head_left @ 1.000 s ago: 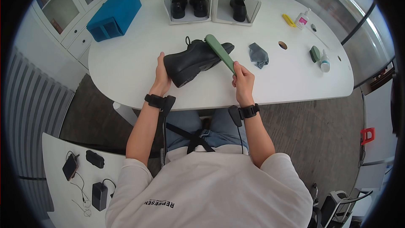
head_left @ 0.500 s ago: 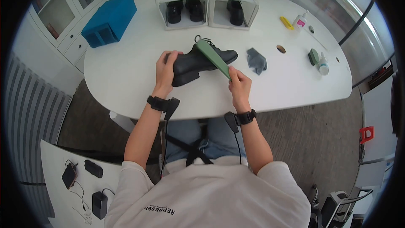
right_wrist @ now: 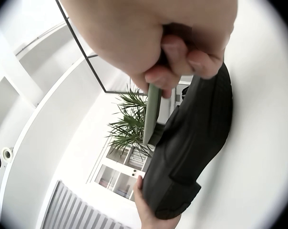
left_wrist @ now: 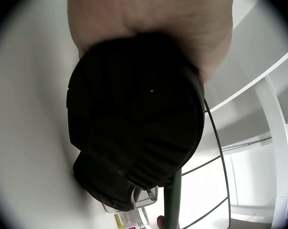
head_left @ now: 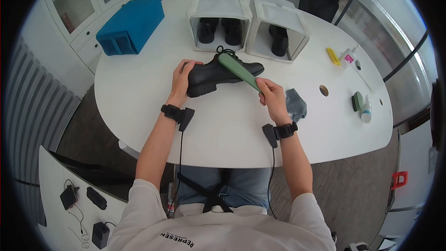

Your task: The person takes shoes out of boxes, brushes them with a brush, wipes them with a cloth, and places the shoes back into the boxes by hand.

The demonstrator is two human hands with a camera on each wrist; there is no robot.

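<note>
A black lace-up shoe (head_left: 209,76) is held over the table on its side to me, toe pointing right. My left hand (head_left: 180,82) grips it at the heel; in the left wrist view the dark ridged sole (left_wrist: 134,119) fills the middle. My right hand (head_left: 273,98) holds the handle end of a long green brush (head_left: 239,72). The brush head lies against the upper near the laces (head_left: 227,50), its dark bristles (right_wrist: 157,132) facing the shoe in the right wrist view. A grey cloth (head_left: 296,104) lies beside my right hand, partly covered by it.
Two white shoe boxes (head_left: 218,7) (head_left: 278,14) with clear fronts stand behind, black shoes inside. A blue case (head_left: 132,23) sits at the left. Toward the right lie a yellow item (head_left: 332,56), a pump bottle (head_left: 347,57), a small green brush (head_left: 357,101) and a white bottle (head_left: 366,111).
The shoe has turned from tilted toe-up to nearly level. The brush head has slid back from the front of the shoe toward the laces. The head view has shifted.
</note>
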